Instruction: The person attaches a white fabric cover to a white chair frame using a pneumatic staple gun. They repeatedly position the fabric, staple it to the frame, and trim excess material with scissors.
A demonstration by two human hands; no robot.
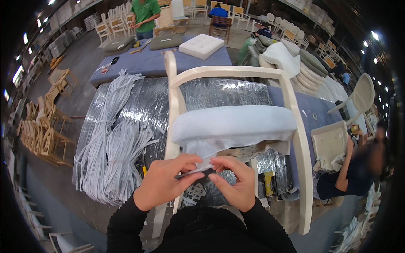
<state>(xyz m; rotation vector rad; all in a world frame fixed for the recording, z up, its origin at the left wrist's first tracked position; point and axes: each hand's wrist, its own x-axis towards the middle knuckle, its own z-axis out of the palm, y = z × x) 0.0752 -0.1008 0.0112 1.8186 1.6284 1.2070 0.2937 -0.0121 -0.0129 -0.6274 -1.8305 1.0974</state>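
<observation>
Below the pale seat [234, 122] of a cream chair [301, 168], a person's left hand [162, 181] pinches a thin grey strip [196, 170] near loose fabric [202, 146]; the right hand [236, 181] meets its end, thumb and fingers slightly parted, its hold unclear. Bundled white strips [124, 164] lie to the left. Farther off, a tufted white cushion [201, 46] rests on a blue-covered table [147, 61] before a worker in green [145, 17].

Lower ctr, my L hand [163, 180] hides part of the pale strip [198, 170]; its length I cannot tell. Btm edge cuts my black sleeves [126, 223], top edge cuts person in green [145, 17], upper L. At R, co-worker [353, 175] is partly blurred. Pale pieces [195, 192], lower ctr too, are too small to tell.
</observation>
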